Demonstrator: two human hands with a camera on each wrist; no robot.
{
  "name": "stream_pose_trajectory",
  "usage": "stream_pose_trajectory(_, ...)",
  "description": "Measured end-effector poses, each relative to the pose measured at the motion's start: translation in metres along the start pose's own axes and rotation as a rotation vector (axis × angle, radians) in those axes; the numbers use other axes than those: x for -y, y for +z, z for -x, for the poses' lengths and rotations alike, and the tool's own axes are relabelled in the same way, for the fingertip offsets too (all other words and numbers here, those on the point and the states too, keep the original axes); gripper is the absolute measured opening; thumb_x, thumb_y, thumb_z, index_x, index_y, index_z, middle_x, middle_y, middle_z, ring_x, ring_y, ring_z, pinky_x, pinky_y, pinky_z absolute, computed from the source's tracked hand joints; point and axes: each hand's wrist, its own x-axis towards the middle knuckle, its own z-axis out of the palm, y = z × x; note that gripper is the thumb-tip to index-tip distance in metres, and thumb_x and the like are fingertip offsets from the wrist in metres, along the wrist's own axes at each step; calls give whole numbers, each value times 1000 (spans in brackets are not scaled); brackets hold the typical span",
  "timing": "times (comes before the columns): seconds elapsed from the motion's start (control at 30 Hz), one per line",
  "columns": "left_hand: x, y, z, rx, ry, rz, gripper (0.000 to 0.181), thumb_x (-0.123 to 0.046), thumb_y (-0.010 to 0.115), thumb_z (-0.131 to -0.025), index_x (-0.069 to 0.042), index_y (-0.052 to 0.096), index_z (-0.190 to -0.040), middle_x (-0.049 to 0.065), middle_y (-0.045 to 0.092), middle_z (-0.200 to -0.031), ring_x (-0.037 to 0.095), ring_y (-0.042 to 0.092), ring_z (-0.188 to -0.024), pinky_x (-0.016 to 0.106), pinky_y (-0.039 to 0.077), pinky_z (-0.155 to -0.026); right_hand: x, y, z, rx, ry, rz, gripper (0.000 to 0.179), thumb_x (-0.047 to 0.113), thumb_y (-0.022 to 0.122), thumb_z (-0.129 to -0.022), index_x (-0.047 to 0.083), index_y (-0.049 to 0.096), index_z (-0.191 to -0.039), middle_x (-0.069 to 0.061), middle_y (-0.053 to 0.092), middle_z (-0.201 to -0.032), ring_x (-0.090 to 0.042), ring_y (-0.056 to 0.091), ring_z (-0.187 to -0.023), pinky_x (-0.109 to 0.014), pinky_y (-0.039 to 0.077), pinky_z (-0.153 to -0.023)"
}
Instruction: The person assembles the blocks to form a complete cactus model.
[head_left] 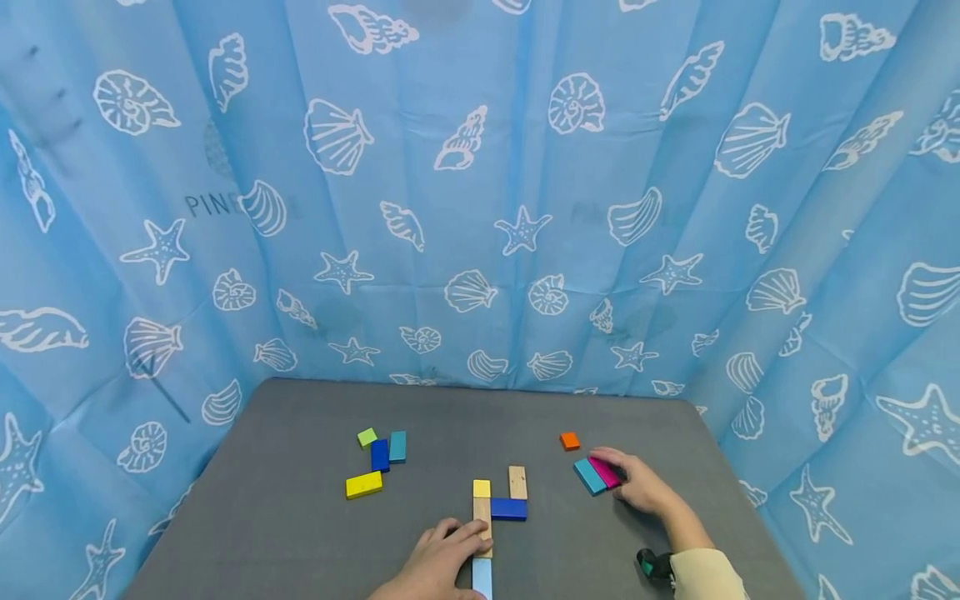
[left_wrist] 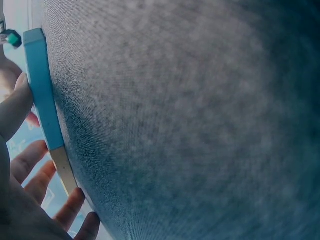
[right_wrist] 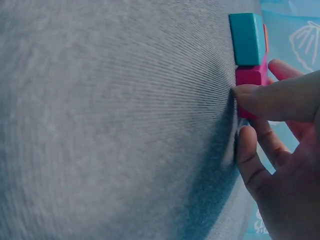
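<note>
On the grey table, my right hand (head_left: 641, 485) pinches a magenta block (head_left: 604, 472) between thumb and fingers. A light blue block (right_wrist: 246, 40) lies against that block's far side. My left hand (head_left: 435, 560) rests its fingers across a plain wooden block (head_left: 482, 507), the thumb lying by a pale blue block (head_left: 482, 575) in the same column. A small yellow block (head_left: 482, 489) tops this column. From its right side a dark blue block (head_left: 509, 509) juts out, and another wooden block (head_left: 517, 482) stands off that one's far edge.
An orange block (head_left: 570, 442) lies beyond the magenta one. Left of the column sit a green block (head_left: 367, 437), a blue block (head_left: 380, 455), a teal block (head_left: 397, 447) and a long yellow block (head_left: 363, 485). A shell-print curtain (head_left: 465, 208) hangs around the table.
</note>
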Motion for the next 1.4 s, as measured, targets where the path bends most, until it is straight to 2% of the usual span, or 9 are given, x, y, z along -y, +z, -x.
stream_pose_trajectory(0.17,3,2,0,-5,17,-13,64,-53,81,-79,-45,57,-138,-23,43,-152,24,43,-132,53,43,-102,1,2,2,-49,16,14,67,-14,75,-75,5,60,-138,-24,51,-145,-49,47,-131,-68,39,-103)
stream_pose_trajectory(0.3,5,3,-1,1,14,-8,65,-53,81,-79,-46,56,-139,-23,42,-153,23,42,-132,52,42,-102,-1,0,4,-85,42,21,67,-7,82,-72,2,61,-135,-22,56,-135,-39,56,-117,-59,47,-96)
stream_pose_trajectory(0.43,5,3,-2,-1,5,-6,65,-54,81,-79,-47,56,-138,-24,42,-152,23,42,-133,53,43,-102,-2,-5,6,-119,64,28,66,1,88,-70,-1,63,-131,-21,59,-125,-33,58,-106,-51,50,-88)
stream_pose_trajectory(0.6,4,3,-2,-9,13,-20,65,-54,81,-79,-45,57,-138,-23,43,-152,23,43,-132,52,44,-101,-1,-10,8,-124,49,21,65,5,89,-72,-2,63,-130,-23,58,-127,-39,58,-112,-51,54,-87)
stream_pose_trajectory(0.8,3,3,-1,-7,18,-8,64,-53,81,-79,-45,57,-138,-22,43,-152,25,43,-132,54,43,-102,9,-13,10,-112,30,-77,63,0,87,-73,-5,60,-130,-26,54,-131,-47,56,-118,-52,56,-89)
stream_pose_trajectory(1.0,6,3,-1,-3,26,0,64,-53,81,-79,-45,56,-138,-23,43,-152,26,43,-132,54,43,-101,20,-11,8,-92,31,-123,63,-2,85,-74,-2,58,-131,-24,54,-132,-47,59,-116,-54,55,-91)
stream_pose_trajectory(1.13,9,6,-1,-10,47,2,65,-56,80,-79,-47,56,-138,-23,42,-153,26,43,-131,54,43,-101,29,-8,5,-79,25,-150,62,3,86,-76,-1,58,-132,-22,55,-132,-45,61,-113,-51,57,-88)
stream_pose_trajectory(1.23,12,8,-2,-8,46,22,64,-57,79,-79,-49,55,-137,-25,42,-152,26,43,-132,56,43,-101,35,-5,1,-76,12,-154,63,7,86,-77,0,58,-133,-21,55,-131,-42,62,-110,-47,59,-84)
stream_pose_trajectory(1.4,15,10,-6,-1,47,31,64,-59,79,-78,-51,55,-136,-27,42,-151,26,44,-132,55,43,-100,42,1,-8,-87,-16,-131,62,12,87,-78,0,60,-133,-20,57,-131,-40,61,-111,-50,57,-89)
